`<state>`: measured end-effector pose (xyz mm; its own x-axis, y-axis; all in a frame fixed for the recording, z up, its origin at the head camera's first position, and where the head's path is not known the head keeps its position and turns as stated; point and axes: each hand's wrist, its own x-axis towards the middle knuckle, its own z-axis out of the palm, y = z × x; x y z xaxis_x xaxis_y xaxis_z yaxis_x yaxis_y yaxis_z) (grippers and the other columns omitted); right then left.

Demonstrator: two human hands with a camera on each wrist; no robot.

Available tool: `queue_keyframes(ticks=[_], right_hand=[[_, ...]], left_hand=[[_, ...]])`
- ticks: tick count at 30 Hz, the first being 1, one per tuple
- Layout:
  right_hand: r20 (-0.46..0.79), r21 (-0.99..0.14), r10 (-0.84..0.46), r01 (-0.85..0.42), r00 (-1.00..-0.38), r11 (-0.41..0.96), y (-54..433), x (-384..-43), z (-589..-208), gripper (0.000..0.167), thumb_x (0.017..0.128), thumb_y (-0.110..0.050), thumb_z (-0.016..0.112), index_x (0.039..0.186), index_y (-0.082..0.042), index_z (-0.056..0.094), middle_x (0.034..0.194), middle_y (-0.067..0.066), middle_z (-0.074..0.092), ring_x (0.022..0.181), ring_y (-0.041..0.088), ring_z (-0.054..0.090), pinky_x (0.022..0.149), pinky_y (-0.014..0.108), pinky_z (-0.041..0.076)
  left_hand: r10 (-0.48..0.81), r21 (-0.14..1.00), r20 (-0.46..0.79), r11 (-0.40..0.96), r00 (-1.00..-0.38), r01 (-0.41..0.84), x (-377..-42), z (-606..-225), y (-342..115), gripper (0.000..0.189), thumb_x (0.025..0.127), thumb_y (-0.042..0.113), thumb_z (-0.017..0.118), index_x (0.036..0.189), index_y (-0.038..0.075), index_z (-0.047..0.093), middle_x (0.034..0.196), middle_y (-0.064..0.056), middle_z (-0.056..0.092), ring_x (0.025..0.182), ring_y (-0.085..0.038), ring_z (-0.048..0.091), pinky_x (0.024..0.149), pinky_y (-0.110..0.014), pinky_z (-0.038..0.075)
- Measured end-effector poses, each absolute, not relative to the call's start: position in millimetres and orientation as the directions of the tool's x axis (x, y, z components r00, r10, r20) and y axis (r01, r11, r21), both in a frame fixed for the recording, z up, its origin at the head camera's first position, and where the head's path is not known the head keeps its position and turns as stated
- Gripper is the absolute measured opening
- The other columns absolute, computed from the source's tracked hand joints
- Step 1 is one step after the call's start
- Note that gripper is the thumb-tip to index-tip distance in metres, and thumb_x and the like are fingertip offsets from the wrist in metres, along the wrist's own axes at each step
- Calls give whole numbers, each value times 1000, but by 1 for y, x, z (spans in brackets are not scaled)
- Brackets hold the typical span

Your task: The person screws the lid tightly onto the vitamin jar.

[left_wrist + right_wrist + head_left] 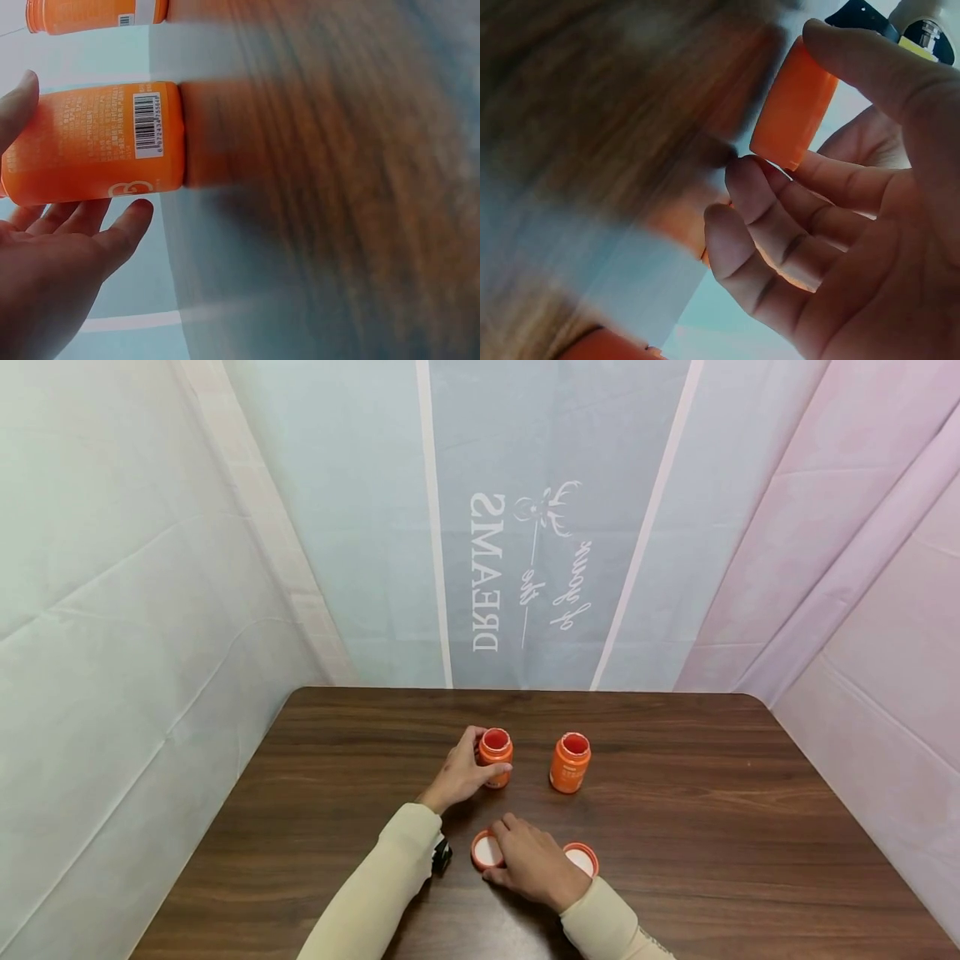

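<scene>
My left hand (459, 777) grips an open orange jar (496, 770), thumb on its near side and fingers round the back. The jar stands upright on the table; its barcode side shows in the left wrist view. Nearer to me, my right hand (538, 863) pinches an orange screw lid (487, 852) by its rim, white inner face up. In the right wrist view the lid (793, 105) is between thumb and fingers, tilted in that picture and close to the tabletop. A second lid (581, 858), also inner side up, lies beside the right hand, partly hidden by it.
Another open orange jar (570, 765) stands upright to the right of the held one. Both are on a dark wooden table (690, 793) with rounded far corners. Pale cloth (375, 527) hangs behind the table and at both sides.
</scene>
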<state>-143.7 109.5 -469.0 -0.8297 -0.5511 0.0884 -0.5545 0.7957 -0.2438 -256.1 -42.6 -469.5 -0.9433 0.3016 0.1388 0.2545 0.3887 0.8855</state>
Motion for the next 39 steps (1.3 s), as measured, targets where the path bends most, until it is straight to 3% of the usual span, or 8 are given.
queue_keyframes(ticks=[14, 23, 27, 33, 39], right_hand=[[111, -248, -546, -555, -830, 794, 109, -142, -467, 45, 77, -32, 85, 106, -4, 64, 87, 1, 55, 74, 16, 57, 59, 33, 50], [120, -291, -497, -509, -859, 810, 109, -141, -464, 44, 78, -34, 79, 107, -5, 62, 88, 1, 53, 75, 19, 58, 64, 40, 50], [115, -341, -469, -478, -876, 809, 110, -143, -461, 45, 78, -34, 79, 105, -5, 59, 87, 0, 51, 73, 19, 56, 63, 39, 49], [101, -487, -426, -418, -899, 767, 111, -147, -455, 40, 75, -21, 82, 94, -7, 51, 83, -3, 49, 64, 12, 51, 56, 27, 45], [127, -572, -365, -369, -922, 733, 113, -151, -449, 38, 78, -17, 80, 101, -6, 52, 88, -1, 53, 68, 9, 55, 59, 24, 49]], left_hand=[[351, 892, 192, 328, -916, 312, -253, -473, -46, 58, 84, 17, 83, 130, 7, 49, 126, -10, 59, 117, -25, 58, 101, -46, 46], [372, 895, 204, 303, -906, 326, -247, -472, -53, 56, 84, 14, 82, 130, 7, 50, 127, -10, 58, 116, -25, 58, 99, -45, 48], [378, 897, 205, 296, -903, 328, -246, -472, -58, 57, 84, 13, 83, 130, 7, 50, 126, -11, 57, 117, -26, 58, 99, -46, 48], [385, 895, 201, 301, -901, 328, -245, -470, -62, 59, 82, 13, 84, 131, 8, 50, 125, -10, 58, 116, -27, 59, 100, -48, 47], [392, 894, 187, 313, -901, 322, -243, -464, -66, 60, 81, 12, 85, 131, 8, 51, 125, -10, 59, 114, -26, 58, 101, -48, 46]])
